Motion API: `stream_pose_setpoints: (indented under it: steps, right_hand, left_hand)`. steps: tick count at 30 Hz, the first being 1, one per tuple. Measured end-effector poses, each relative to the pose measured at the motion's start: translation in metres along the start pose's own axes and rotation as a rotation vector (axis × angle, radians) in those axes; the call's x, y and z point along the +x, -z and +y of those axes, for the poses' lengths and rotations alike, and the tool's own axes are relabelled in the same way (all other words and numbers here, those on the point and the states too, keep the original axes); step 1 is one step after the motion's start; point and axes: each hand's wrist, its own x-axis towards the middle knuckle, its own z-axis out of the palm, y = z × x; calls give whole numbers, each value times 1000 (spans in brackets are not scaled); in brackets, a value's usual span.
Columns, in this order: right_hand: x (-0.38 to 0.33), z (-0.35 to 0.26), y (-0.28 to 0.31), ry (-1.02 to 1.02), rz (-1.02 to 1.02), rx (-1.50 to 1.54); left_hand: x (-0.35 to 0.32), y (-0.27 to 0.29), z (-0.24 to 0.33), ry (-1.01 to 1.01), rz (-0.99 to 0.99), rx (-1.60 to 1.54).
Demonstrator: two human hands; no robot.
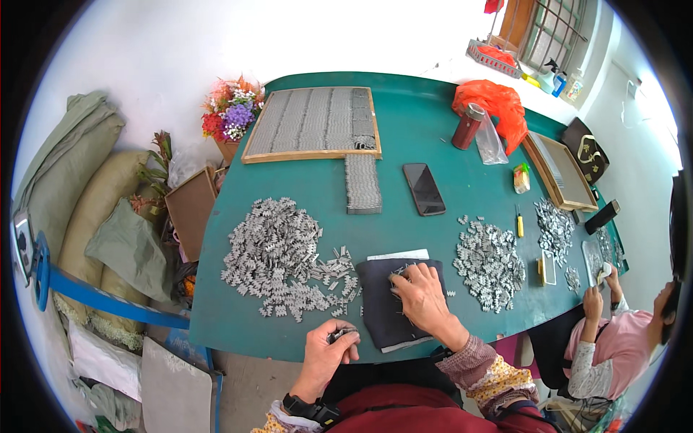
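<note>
While the left hand [328,353] hovers at the near edge of the green oval surface [419,130], its fingers [346,345] are curled shut around a small dark metal clip part [341,334], which pokes out just above the thumb with its long axis running roughly left to right. The right hand [422,299] lies flat on a dark grey cloth pad [379,310] just ahead and to the right of the left fingers, its fingers spread and pressing on small metal pieces at the pad's far edge; whether they pinch any one piece cannot be told. The relation that matters is this: the pad sits immediately right of the held part, so the left hand is the nearer one to carry it across, while the big loose heap of silver zigzag metal pieces [278,256] lies just beyond and left of the left fingers. A second, smaller heap of the same silver pieces [489,263] lies right of the right hand. Farther off from both hands rest a black phone [424,189], a wooden-framed tray of lined-up silver pieces [314,124], a dark red metal flask [468,126] and an orange plastic bag [494,101]. At the right rim another person in a pink top [613,339] works over their own pieces.
</note>
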Motion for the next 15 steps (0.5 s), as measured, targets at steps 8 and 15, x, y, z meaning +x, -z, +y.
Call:
stream_pose_setpoints:
  steps: [8, 15]
  right_hand:
    - [11, 11, -6, 204, -21, -59]
    - [-3, -37, 6, -14, -28, 499]
  left_hand:
    - [-1, 0, -3, 5, -18, 36]
    - [5, -17, 2, -34, 2, 151]
